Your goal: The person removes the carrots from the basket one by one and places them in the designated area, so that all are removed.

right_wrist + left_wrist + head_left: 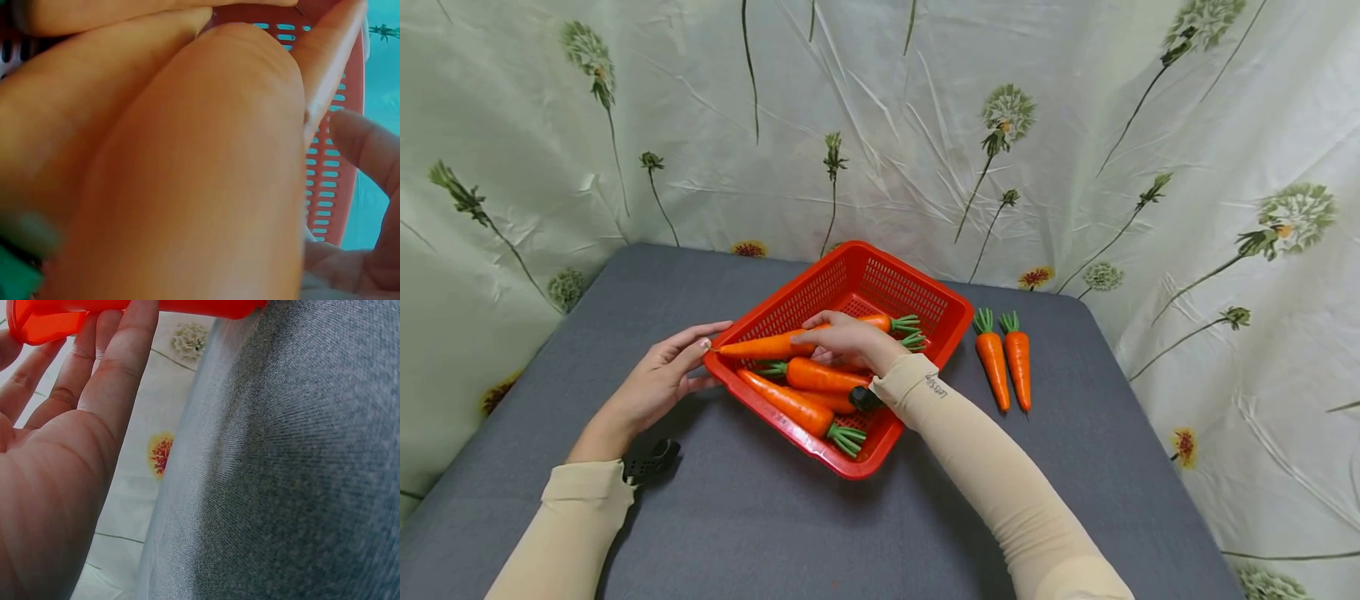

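Observation:
A red perforated basket (952, 333) holds several orange carrots with green tops. My left hand (658, 379) grips its near-left corner, thumb at the rim and the other fingers against the outer wall; in the left wrist view the hand's fingers (119, 369) reach up to the red rim. A long carrot (756, 346) lies with its thin tip at that corner, beside the left thumb. Over the basket, my right hand (853, 342) lies loosely on this carrot, partly covering it. In the right wrist view a carrot (206, 162) fills the foreground, with a fingertip (356, 137) apart from it.
Two carrots (991, 367) lie side by side on the grey tabletop (760, 525), right of the basket. Behind and beside the table hangs a pale flower-print cloth (895, 125). Each wrist carries a small black camera (651, 461).

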`<state>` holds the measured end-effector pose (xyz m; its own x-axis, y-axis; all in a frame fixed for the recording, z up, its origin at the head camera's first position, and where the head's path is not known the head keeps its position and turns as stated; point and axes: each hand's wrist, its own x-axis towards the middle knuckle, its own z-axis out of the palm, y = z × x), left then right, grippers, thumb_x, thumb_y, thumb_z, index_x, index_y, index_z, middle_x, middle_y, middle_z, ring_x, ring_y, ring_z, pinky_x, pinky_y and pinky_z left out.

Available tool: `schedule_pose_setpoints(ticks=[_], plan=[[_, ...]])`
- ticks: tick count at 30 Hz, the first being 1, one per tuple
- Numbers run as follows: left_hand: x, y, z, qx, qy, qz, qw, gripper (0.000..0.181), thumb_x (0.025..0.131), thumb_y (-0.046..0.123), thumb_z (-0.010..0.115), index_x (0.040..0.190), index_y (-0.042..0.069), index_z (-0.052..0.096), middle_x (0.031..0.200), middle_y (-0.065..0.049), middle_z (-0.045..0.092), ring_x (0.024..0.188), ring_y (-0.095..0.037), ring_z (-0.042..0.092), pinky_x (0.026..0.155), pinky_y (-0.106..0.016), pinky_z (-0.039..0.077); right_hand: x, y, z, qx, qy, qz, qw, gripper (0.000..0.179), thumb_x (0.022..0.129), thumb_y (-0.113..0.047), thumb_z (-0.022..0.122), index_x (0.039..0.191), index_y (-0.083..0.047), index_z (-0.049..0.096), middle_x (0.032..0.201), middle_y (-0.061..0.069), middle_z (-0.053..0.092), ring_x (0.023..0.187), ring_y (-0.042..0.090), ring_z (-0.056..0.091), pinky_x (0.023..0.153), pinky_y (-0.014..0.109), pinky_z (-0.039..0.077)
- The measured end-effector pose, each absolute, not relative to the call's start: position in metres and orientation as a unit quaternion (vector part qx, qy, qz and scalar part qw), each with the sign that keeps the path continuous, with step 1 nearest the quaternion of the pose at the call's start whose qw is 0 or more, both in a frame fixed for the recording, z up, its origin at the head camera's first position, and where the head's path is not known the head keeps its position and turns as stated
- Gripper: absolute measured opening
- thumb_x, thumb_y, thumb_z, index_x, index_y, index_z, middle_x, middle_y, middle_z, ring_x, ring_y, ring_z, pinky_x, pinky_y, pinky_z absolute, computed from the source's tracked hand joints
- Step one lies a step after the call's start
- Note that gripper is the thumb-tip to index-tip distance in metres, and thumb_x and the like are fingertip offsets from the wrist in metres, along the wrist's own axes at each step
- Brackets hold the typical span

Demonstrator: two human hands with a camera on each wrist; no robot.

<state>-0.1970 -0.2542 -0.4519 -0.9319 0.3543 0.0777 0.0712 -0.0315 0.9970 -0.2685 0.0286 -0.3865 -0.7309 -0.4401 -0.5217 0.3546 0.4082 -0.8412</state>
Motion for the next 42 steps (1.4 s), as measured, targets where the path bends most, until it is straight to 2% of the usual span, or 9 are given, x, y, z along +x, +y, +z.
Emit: schedule_pose_setpoints(ticks=[10,17,23,33,38,42], plan=[[-0.195,-0.255,-0.452,0.144,0.703,0.691,0.088,0.047,0.108,0.03,0.045,0.15,0.01,0.044,0.147,0.011,0.048,0.123,0.005,0.056,0.085,-0.025,0.059,-0.268,0.02,-0.385,0.013,0.713,-0.611,0.344,0.035,0.097,-0.015,0.066,0.127,-0.006,0.049,0.1,0.006,0.057,0.083,0.023,0.06,0.07,0.024,0.055],[-0.196,-0.255,-0.452,0.152,0.69,0.702,0.092,0.048,0.108,0.028,0.045,0.152,0.009,0.042,0.147,0.01,0.048,0.124,0.004,0.057,0.086,-0.026,0.059,-0.268,0.025,-0.384,0.003,0.733,-0.593,0.333,0.029,0.098,-0.026,0.066,0.119,-0.011,0.054,0.098,0.006,0.057,0.08,0.022,0.062,0.068,0.023,0.055],[-0.197,-0.253,-0.45,0.139,0.696,0.698,0.096,0.051,0.108,0.032,0.045,0.153,0.009,0.04,0.148,0.007,0.048,0.124,0.003,0.058,0.086,-0.027,0.06,-0.268,0.03,-0.384,-0.006,0.733,-0.593,0.333,0.028,0.099,-0.029,0.065,0.118,-0.011,0.054,0.1,0.006,0.059,0.081,0.021,0.066,0.069,0.024,0.057],[-0.198,-0.254,-0.451,0.159,0.674,0.714,0.103,0.049,0.109,0.027,0.043,0.153,0.007,0.039,0.146,0.007,0.05,0.124,0.0,0.058,0.087,-0.028,0.06,-0.267,0.037,-0.385,-0.02,0.724,-0.604,0.332,0.029,0.099,-0.029,0.064,0.12,-0.011,0.054,0.097,0.006,0.058,0.073,0.02,0.061,0.069,0.025,0.058],[-0.198,-0.253,-0.452,0.144,0.691,0.701,0.097,0.049,0.108,0.03,0.044,0.153,0.009,0.041,0.147,0.008,0.05,0.125,0.003,0.057,0.086,-0.028,0.06,-0.266,0.039,-0.385,-0.027,0.728,-0.597,0.335,0.027,0.099,-0.028,0.065,0.119,-0.012,0.055,0.097,0.004,0.058,0.071,0.017,0.056,0.07,0.024,0.057],[-0.198,-0.252,-0.452,0.135,0.702,0.693,0.094,0.05,0.108,0.032,0.044,0.153,0.009,0.04,0.147,0.007,0.049,0.124,0.003,0.058,0.085,-0.028,0.06,-0.265,0.04,-0.385,-0.027,0.732,-0.595,0.332,0.028,0.099,-0.027,0.064,0.121,-0.011,0.056,0.101,0.003,0.059,0.073,0.017,0.059,0.07,0.024,0.055]])
